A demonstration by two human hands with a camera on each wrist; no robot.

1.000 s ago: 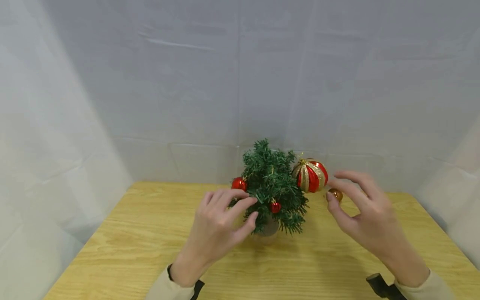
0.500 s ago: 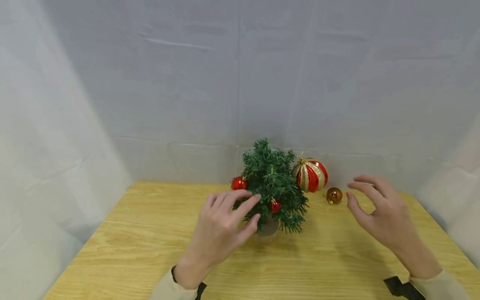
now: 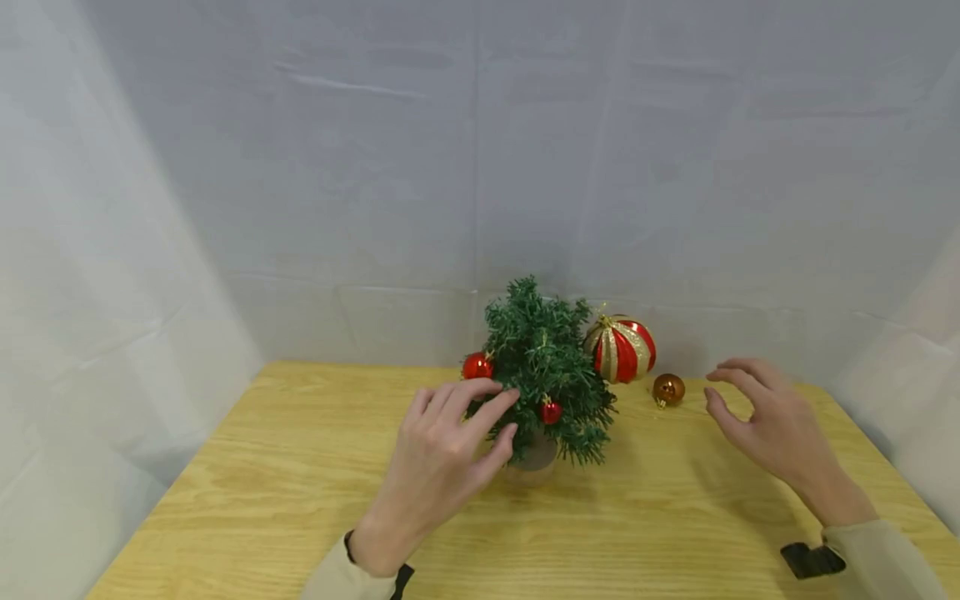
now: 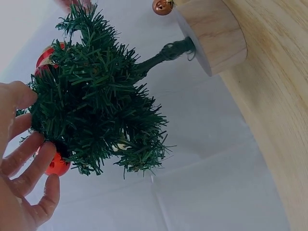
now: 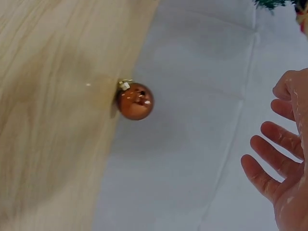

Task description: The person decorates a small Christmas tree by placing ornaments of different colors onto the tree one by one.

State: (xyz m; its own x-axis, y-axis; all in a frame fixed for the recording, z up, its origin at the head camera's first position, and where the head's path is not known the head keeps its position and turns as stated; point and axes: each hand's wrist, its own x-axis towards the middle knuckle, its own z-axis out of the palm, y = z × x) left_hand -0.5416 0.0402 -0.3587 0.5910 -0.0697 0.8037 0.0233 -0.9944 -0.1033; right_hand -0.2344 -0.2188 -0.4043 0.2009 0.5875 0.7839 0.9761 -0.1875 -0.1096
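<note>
A small artificial Christmas tree [image 3: 542, 354] stands upright on a round wooden base [image 4: 211, 33]. Red baubles [image 3: 551, 412] hang on its front and left side, and a large red-and-gold striped bauble [image 3: 622, 350] is at its right. At the tree's left side is my left hand [image 3: 446, 442], fingers loosely bent, thumb and index finger apart; in the left wrist view the fingertips are at the branches, and I cannot tell whether they touch. A copper-brown bauble [image 3: 668, 390] lies on the table. My right hand [image 3: 776, 425] hovers to its right, fingers relaxed, holding nothing.
The light wooden table [image 3: 247, 483] carries the tree and the loose bauble. Behind it hangs a grey-white cloth backdrop [image 3: 420, 208], with more white cloth [image 3: 97, 333] along the left and right sides.
My right hand has moved to the right, away from the copper-brown bauble, which shows fully now. The left hand has hardly moved; the tree and its baubles stay in place.
</note>
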